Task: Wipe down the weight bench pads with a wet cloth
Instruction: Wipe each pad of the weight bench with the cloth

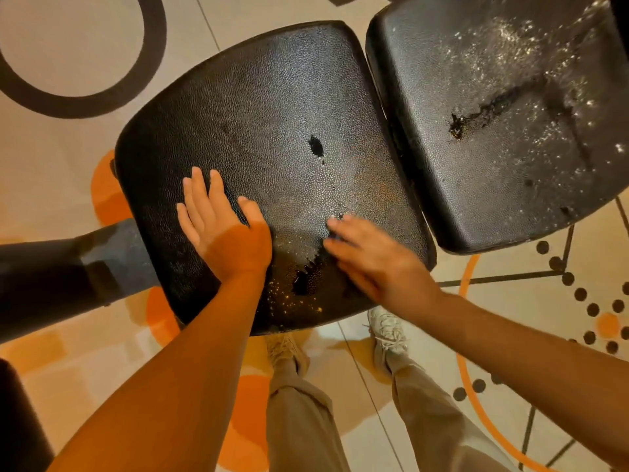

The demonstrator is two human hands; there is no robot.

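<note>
Your wiping looks barely started, if at all. The seat pad (272, 137) fills the middle of the view, its black textured cover worn, with a torn patch at its near edge and a small hole near its centre. The back pad (493, 107) sits just beside it on the right, torn along the middle and speckled with pale flecks, so it still needs a wipe. Your left hand (223, 226) lies flat on the seat pad, fingers straight, holding nothing. Your right hand (371, 260) is blurred over the near edge, fingers extended, nothing visibly held. No wet cloth shows anywhere, so you must fetch one first.
</note>
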